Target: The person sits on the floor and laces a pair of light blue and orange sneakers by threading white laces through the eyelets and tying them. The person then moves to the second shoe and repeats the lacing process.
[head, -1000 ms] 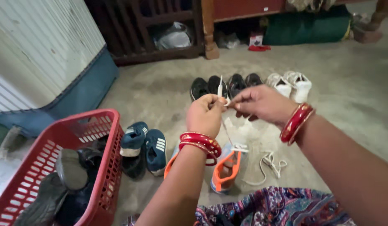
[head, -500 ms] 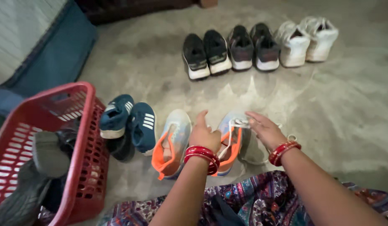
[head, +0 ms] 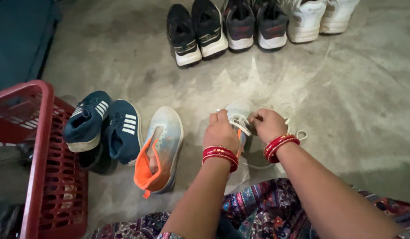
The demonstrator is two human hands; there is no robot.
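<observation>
My left hand rests on the near side of a pale blue shoe with orange lining that stands on the concrete floor just in front of my knees. Its fingers are curled, pinching the white lace where it crosses the shoe's top. My right hand sits on the shoe's other side, fingers folded in on the same lace; a loop of it trails out on the floor past my wrist. The shoe's mate lies just to the left, toe pointing away from me. Beyond that, a pair of dark blue shoes with white stripes leans beside a red plastic basket. Farther off, a row of black, grey and white shoes is lined up.
</observation>
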